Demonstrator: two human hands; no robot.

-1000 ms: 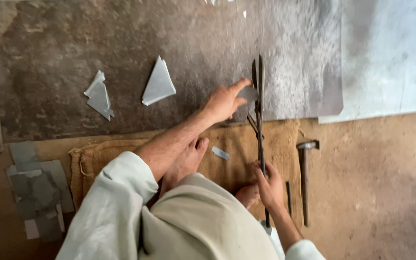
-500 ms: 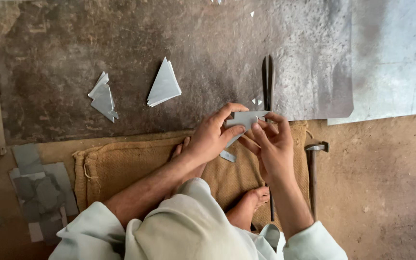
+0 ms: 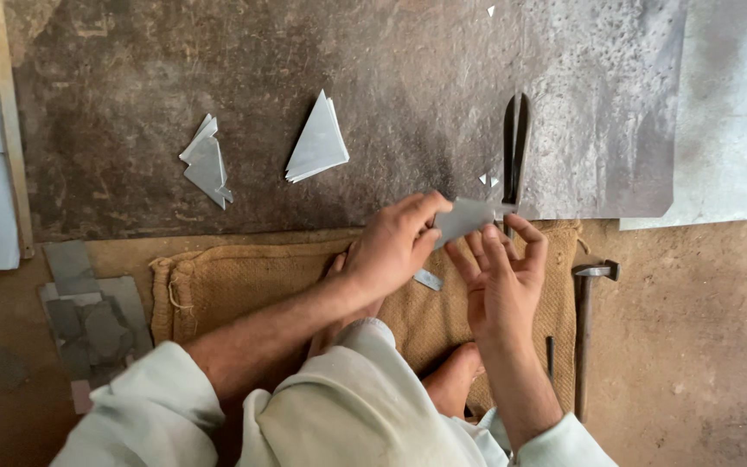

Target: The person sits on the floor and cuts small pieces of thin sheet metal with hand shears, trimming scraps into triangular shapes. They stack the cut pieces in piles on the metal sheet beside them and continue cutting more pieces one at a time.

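Note:
My left hand (image 3: 395,242) pinches a small grey sheet-metal piece (image 3: 464,218) by its left edge, just above a burlap mat (image 3: 244,277). My right hand (image 3: 503,281) is beside it with fingers spread, fingertips near the piece's underside and right corner. Long metal shears (image 3: 516,143) lie shut on the dark metal sheet (image 3: 391,78) just beyond the piece. A small metal strip (image 3: 428,279) lies on the mat under my left hand.
Two stacks of cut triangular metal pieces (image 3: 317,143) (image 3: 207,163) lie on the dark sheet. A hammer (image 3: 585,320) lies at the mat's right. Grey scrap pieces (image 3: 88,311) sit at the left, a wooden strip (image 3: 9,130) along the far left. My bare foot (image 3: 451,380) rests on the mat.
A second ago my right hand gripped the shears' handles and my left held the piece at the blades. The shears now lie on the sheet, and both hands are at the cut piece.

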